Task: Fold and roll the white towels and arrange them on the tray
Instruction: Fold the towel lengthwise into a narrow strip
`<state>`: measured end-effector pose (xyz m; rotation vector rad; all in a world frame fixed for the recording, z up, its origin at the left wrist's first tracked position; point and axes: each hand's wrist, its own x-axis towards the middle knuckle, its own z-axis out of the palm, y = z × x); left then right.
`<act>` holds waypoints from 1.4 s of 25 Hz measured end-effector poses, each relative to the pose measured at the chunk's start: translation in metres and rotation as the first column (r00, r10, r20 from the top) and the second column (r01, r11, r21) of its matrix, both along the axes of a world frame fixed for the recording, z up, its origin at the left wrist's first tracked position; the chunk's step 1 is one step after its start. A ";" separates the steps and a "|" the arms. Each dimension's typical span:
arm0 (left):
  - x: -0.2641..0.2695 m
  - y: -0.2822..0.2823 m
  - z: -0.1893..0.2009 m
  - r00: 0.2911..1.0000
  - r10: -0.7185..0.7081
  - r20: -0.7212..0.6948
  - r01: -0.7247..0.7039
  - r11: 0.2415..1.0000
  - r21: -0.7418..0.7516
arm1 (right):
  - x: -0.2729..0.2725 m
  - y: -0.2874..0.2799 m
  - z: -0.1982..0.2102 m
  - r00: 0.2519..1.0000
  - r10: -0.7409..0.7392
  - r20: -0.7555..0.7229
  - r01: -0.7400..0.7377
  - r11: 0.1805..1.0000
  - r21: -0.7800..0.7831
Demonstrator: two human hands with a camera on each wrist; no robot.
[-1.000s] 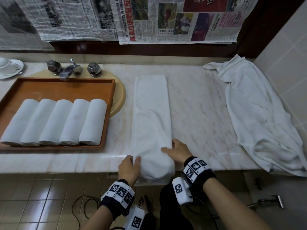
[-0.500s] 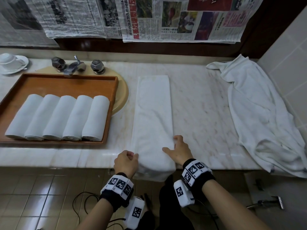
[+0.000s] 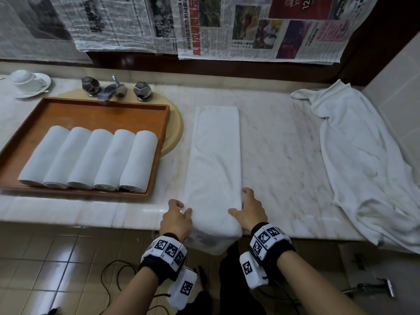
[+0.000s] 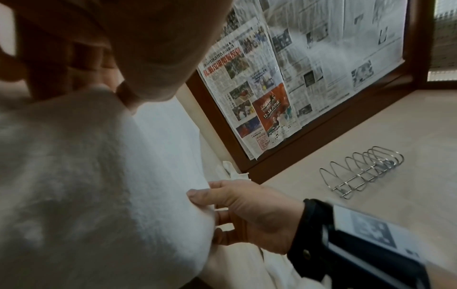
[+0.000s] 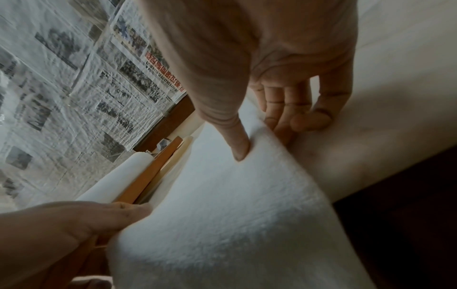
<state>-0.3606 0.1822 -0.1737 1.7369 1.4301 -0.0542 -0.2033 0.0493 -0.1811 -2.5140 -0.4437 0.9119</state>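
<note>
A long folded white towel (image 3: 214, 160) lies lengthwise on the marble counter, and its near end hangs over the front edge. My left hand (image 3: 179, 214) pinches its near left edge, thumb on top. My right hand (image 3: 244, 208) grips the near right edge; in the right wrist view its thumb (image 5: 241, 148) presses the top and its fingers (image 5: 284, 113) lie along the side. In the left wrist view the towel (image 4: 99, 185) fills the frame. The wooden tray (image 3: 91, 112) on the left holds several rolled white towels (image 3: 91, 158) side by side.
A loose unfolded white towel (image 3: 363, 167) is spread along the right of the counter by the tiled wall. A faucet (image 3: 109, 89) and a cup on a saucer (image 3: 29, 83) stand behind the tray. Newspapers (image 3: 261, 26) cover the back wall.
Both hands stay at the towel's near end. The right hand has slid a little farther along the right edge, and the view has turned slightly left.
</note>
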 end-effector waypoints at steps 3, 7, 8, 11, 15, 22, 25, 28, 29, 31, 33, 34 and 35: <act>0.001 0.006 -0.002 0.997 -0.073 -0.035 0.070 0.994 -0.088 | 0.000 0.001 0.000 1.000 -0.019 0.004 0.019 1.000 0.003; -0.001 0.011 -0.004 0.992 0.032 0.124 -0.021 0.996 -0.087 | 0.000 0.001 -0.001 0.999 -0.031 0.009 0.030 1.000 0.005; -0.001 0.011 -0.004 0.983 0.077 0.166 -0.064 0.995 -0.081 | 0.000 0.001 -0.002 0.999 -0.037 0.005 0.037 0.999 0.011; -0.001 0.008 -0.001 0.979 0.082 0.186 -0.067 0.994 -0.085 | 0.000 0.000 -0.002 0.999 -0.054 -0.009 0.054 0.998 0.013; 0.003 0.009 0.003 0.989 0.102 0.111 -0.092 0.991 -0.095 | -0.008 0.011 0.010 0.987 0.024 0.161 -0.017 0.999 -0.047; -0.003 0.020 0.001 0.974 0.204 0.098 -0.193 0.975 -0.115 | -0.020 0.083 0.024 0.595 0.740 0.313 -0.779 0.627 -0.002; -0.004 0.017 -0.002 0.977 0.192 0.096 -0.182 0.978 -0.097 | -0.021 0.103 0.026 0.295 0.898 0.326 -0.890 0.382 -0.247; -0.003 0.016 -0.001 0.977 0.192 0.098 -0.182 0.978 -0.097 | -0.019 0.117 0.031 0.142 0.912 0.385 -0.875 0.297 -0.382; -0.003 0.016 -0.001 0.977 0.190 0.096 -0.180 0.979 -0.097 | -0.020 0.120 0.030 0.099 0.917 0.386 -0.876 0.264 -0.404; -0.004 0.016 -0.002 0.979 0.183 0.093 -0.173 0.980 -0.099 | -0.019 0.123 0.028 0.041 0.925 0.378 -0.880 0.212 -0.425; -0.004 0.015 -0.001 0.980 0.180 0.087 -0.172 0.980 -0.097 | -0.019 0.124 0.028 0.017 0.926 0.376 -0.878 0.194 -0.437; -0.003 0.015 -0.002 0.980 0.182 0.082 -0.174 0.980 -0.093 | -0.019 0.124 0.027 0.014 0.928 0.373 -0.877 0.191 -0.440; -0.003 0.014 -0.001 0.980 0.182 0.078 -0.175 0.981 -0.089 | -0.019 0.124 0.028 0.013 0.929 0.370 -0.874 0.190 -0.447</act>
